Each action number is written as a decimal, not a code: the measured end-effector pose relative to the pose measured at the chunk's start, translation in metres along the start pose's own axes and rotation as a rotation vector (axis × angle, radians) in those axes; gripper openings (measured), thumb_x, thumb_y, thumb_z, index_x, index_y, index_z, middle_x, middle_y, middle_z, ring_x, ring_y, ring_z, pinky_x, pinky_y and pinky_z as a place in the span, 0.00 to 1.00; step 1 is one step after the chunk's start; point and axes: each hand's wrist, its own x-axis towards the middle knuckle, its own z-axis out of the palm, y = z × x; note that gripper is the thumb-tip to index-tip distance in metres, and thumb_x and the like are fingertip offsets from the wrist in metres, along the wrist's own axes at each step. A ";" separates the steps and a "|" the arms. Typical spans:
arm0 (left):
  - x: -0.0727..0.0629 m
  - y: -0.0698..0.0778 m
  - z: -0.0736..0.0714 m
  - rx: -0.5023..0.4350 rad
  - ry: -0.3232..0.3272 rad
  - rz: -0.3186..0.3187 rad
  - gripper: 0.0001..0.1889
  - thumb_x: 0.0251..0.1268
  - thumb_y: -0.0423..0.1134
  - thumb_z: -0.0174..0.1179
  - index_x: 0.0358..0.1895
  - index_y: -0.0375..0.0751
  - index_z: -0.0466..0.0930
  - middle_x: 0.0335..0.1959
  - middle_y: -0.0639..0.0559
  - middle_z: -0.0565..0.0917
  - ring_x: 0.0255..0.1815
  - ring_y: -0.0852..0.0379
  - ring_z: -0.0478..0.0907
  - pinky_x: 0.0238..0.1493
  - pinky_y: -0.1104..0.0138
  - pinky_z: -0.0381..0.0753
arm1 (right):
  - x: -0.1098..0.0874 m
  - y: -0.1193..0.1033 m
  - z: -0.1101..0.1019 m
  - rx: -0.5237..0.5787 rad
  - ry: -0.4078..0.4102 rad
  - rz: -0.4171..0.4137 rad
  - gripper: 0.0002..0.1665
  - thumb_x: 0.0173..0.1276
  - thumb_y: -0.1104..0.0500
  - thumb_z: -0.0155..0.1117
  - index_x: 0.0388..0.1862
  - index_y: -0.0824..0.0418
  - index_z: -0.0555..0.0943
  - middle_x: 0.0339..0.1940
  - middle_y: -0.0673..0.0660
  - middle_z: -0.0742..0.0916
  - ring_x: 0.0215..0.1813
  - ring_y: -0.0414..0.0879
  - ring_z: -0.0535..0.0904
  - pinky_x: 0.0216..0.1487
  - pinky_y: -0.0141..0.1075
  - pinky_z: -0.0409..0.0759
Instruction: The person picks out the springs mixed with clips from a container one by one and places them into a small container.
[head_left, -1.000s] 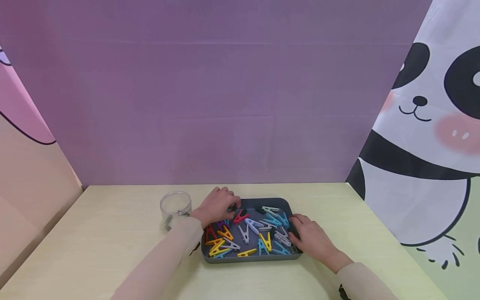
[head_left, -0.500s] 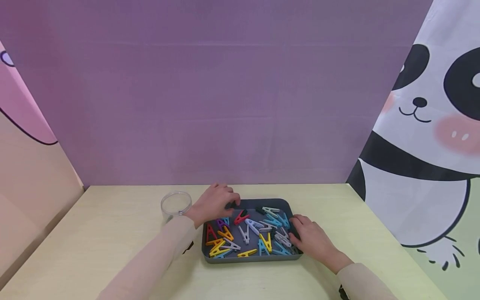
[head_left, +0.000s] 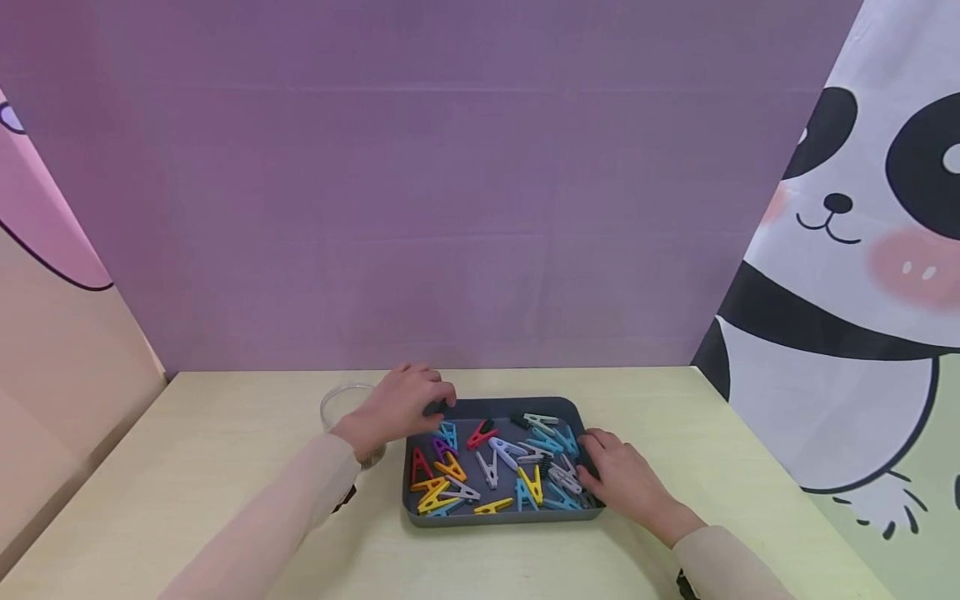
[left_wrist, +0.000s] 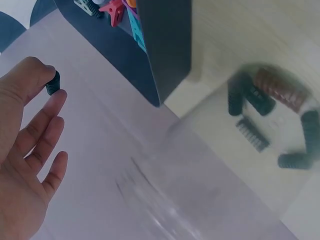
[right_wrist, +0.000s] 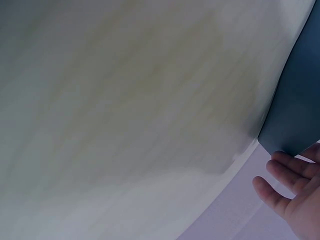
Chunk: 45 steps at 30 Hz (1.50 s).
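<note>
Dark ribbed piece (left_wrist: 53, 83) sits pinched between thumb and index of left hand (left_wrist: 25, 130), by grey tray's (head_left: 510, 517) far-left corner, outside clear jar (head_left: 339, 406). Jar already has several pieces; coloured clips (head_left: 504, 450) remain in tray, right hand (head_left: 626, 477) gripping its side.

In the head view the light is soft and even, and the pale worktop (head_left: 247, 450) looks bright. A faint, fuzzy shadow sits on it at the lower middle. In the left wrist view the clear plastic jar (left_wrist: 215, 160) is blurry, with shiny white streaks near the bottom middle. The right wrist view is dim and gray, darkest at the upper left, with smeary wood and a soft shadow beside the tray (right_wrist: 296, 100).
</note>
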 end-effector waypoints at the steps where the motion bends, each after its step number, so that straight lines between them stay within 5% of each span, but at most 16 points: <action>1: -0.002 -0.002 -0.001 0.004 0.008 0.000 0.08 0.65 0.37 0.74 0.44 0.50 0.88 0.43 0.54 0.90 0.51 0.50 0.81 0.62 0.49 0.79 | 0.000 0.000 0.000 0.000 -0.002 0.001 0.22 0.70 0.59 0.71 0.57 0.71 0.82 0.59 0.70 0.86 0.62 0.64 0.83 0.60 0.59 0.84; 29: -0.064 -0.049 -0.030 -0.007 0.096 -0.081 0.09 0.61 0.32 0.73 0.41 0.50 0.88 0.39 0.59 0.87 0.46 0.52 0.80 0.53 0.49 0.77 | -0.001 -0.001 -0.001 0.005 -0.008 0.002 0.22 0.70 0.59 0.72 0.58 0.71 0.82 0.60 0.70 0.86 0.62 0.64 0.83 0.60 0.58 0.84; 45: -0.077 -0.069 -0.022 -0.051 0.085 -0.164 0.09 0.60 0.33 0.75 0.42 0.47 0.88 0.36 0.59 0.87 0.45 0.52 0.78 0.54 0.47 0.78 | 0.001 -0.003 -0.004 0.005 -0.016 0.004 0.22 0.71 0.59 0.72 0.57 0.71 0.82 0.60 0.69 0.86 0.62 0.64 0.83 0.61 0.57 0.84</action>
